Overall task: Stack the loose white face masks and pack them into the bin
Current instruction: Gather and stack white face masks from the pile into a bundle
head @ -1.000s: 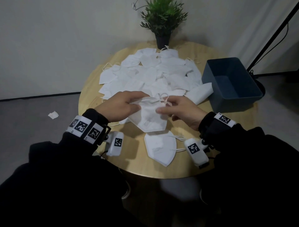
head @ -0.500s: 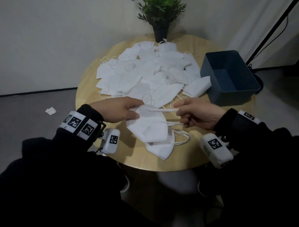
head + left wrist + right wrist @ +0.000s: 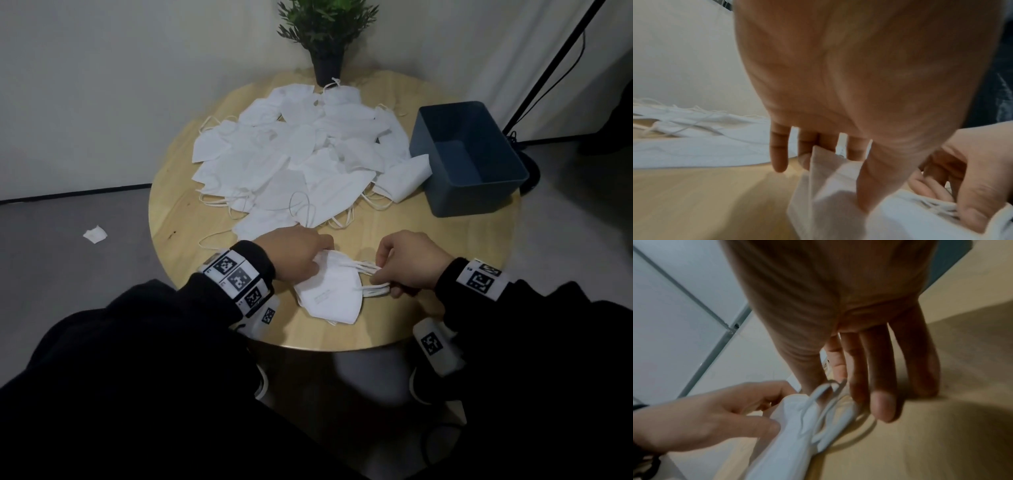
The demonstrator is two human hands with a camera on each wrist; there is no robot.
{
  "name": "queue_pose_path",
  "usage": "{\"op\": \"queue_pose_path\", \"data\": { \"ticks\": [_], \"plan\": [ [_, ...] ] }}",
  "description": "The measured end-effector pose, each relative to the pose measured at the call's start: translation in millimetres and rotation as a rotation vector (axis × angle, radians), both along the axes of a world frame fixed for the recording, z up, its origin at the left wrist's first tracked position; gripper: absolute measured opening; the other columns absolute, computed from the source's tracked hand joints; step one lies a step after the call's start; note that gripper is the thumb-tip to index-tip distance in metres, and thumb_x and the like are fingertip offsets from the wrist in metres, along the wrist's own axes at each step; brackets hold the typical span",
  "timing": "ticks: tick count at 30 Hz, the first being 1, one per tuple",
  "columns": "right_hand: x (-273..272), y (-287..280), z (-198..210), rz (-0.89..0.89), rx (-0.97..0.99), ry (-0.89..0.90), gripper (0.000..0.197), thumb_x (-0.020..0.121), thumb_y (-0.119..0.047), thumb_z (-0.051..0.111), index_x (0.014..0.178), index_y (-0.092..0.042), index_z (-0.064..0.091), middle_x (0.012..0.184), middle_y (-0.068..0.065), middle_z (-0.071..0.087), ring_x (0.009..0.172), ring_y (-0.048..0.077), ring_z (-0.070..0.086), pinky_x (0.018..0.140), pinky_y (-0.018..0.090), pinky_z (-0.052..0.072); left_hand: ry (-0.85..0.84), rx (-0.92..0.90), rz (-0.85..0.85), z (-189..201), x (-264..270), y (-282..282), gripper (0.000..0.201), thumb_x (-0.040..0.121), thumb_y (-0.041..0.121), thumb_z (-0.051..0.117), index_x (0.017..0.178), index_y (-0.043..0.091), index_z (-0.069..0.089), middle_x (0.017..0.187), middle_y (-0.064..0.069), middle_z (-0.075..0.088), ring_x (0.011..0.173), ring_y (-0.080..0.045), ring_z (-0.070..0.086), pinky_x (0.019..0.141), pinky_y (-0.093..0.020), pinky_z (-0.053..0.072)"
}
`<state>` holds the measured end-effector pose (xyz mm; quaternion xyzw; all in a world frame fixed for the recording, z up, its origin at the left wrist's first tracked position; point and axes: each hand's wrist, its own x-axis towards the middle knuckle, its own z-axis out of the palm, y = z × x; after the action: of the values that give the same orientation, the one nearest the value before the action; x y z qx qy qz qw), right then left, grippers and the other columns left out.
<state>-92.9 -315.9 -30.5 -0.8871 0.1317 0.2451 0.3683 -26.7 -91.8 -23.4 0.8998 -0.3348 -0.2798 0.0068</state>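
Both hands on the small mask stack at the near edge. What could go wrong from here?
1. The right hand pinches only the ear loops; lifting by them may let the stacked masks fan apart.
2. The stack sits near the table edge and could slide off.
3. Loops from the loose pile may snag.

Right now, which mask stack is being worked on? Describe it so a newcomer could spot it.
On the round wooden table, look at the near edge, in front of the big loose pile of masks. The small mask stack lies between the left hand and right hand, apart from the pile, its ear loops pinched together.
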Motion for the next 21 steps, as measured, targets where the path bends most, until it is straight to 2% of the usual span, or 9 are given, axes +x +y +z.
{"op": "queue_pose_path", "data": {
  "ticks": [2,5,8,11,14,16,17,19,21],
  "plan": [
    [1.3,0.0,-0.7,0.068,-0.128,-0.054,0.032,0.07,-0.023,0.087,0.091,-0.019,0.064,0.062,0.002,0.072,0.05,0.02,0.067,0.052,0.034,0.057,-0.069,-0.058,0.029,-5.7,0.1,2.7,0.047,0.092,0.025,0.062,0.137,0.026,0.048,0.126,-0.002,0.053,0.115,-0.027,0.053,0.094,-0.044,0.048],
    [3.9,1.4,-2.1,0.199,-0.367,-0.137,0.039,0.067,-0.043,0.085,0.094,-0.03,0.06,0.083,-0.007,0.067,0.077,0.018,0.067,0.066,0.032,0.053,-0.031,-0.14,0.025,-9.8,0.7,8.2,0.071,0.087,0.036,0.071,0.15,0.028,0.041,0.139,0.001,0.046,0.126,-0.023,0.046,0.102,-0.045,0.046],
    [7.1,7.8,-8.4,0.3,-0.39,-0.197,0.029,0.074,-0.038,0.081,0.098,-0.033,0.065,0.097,-0.01,0.062,0.091,0.019,0.063,0.072,0.031,0.047,-0.021,-0.082,-0.002,-11.3,-1.4,7.9,0.087,0.079,0.048,0.082,0.153,0.03,0.039,0.141,0.004,0.046,0.128,-0.021,0.046,0.104,-0.042,0.046],
    [8.9,13.1,-12.0,0.372,-0.366,-0.232,0.02,0.08,-0.027,0.075,0.098,-0.03,0.069,0.103,-0.008,0.061,0.097,0.019,0.062,0.074,0.031,0.047,0.028,-0.025,0.076,-10.1,-2.4,6.4,0.099,0.068,0.049,0.092,0.149,0.031,0.039,0.134,0.006,0.055,0.119,-0.019,0.053,0.098,-0.04,0.049],
    [12.4,15.5,-17.2,0.43,-0.329,-0.276,0.031,0.081,-0.024,0.074,0.11,-0.027,0.064,0.108,-0.006,0.055,0.1,0.019,0.057,0.08,0.034,0.049,0.057,0.015,0.071,-8.6,-5.2,5.4,0.068,0.069,0.046,0.091,0.125,0.028,0.057,0.115,0.006,0.06,0.107,-0.02,0.058,0.09,-0.04,0.051],
    [14.4,16.7,-18.4,0.459,-0.28,-0.296,0.034,0.083,-0.03,0.074,0.116,-0.027,0.064,0.108,-0.007,0.051,0.101,0.017,0.055,0.086,0.034,0.049,0.067,-0.037,0.052,-7.7,-9.9,5.8,0.045,0.075,0.043,0.088,0.106,0.027,0.06,0.103,0.01,0.053,0.101,-0.019,0.056,0.084,-0.037,0.048],
    [15.9,17.1,-18.6,0.461,-0.242,-0.29,0.03,0.085,-0.033,0.073,0.113,-0.026,0.068,0.107,-0.006,0.053,0.1,0.016,0.056,0.088,0.035,0.05,0.082,-0.083,0.054,-6.6,-11.6,7.5,0.042,0.078,0.041,0.086,0.106,0.027,0.059,0.103,0.011,0.05,0.1,-0.017,0.054,0.084,-0.036,0.046],
    [20.6,17.2,-15.2,0.404,-0.148,-0.258,0.012,0.087,-0.03,0.071,0.094,-0.021,0.075,0.095,-0.003,0.066,0.09,0.016,0.064,0.079,0.034,0.054,0.087,-0.193,0.072,-1.4,-12.0,13.9,0.04,0.083,0.037,0.082,0.114,0.023,0.061,0.107,0.008,0.054,0.1,-0.016,0.054,0.086,-0.037,0.047],
    [26.3,15.8,-5.0,0.177,0.084,-0.223,0.014,0.089,-0.02,0.068,0.077,-0.015,0.072,0.075,-0.002,0.071,0.069,0.018,0.064,0.06,0.029,0.051,0.081,-0.318,0.135,5.3,-10.0,23.9,0.03,0.086,0.034,0.08,0.106,0.028,0.059,0.101,0.004,0.064,0.095,-0.018,0.06,0.085,-0.04,0.052]
  ]
}}
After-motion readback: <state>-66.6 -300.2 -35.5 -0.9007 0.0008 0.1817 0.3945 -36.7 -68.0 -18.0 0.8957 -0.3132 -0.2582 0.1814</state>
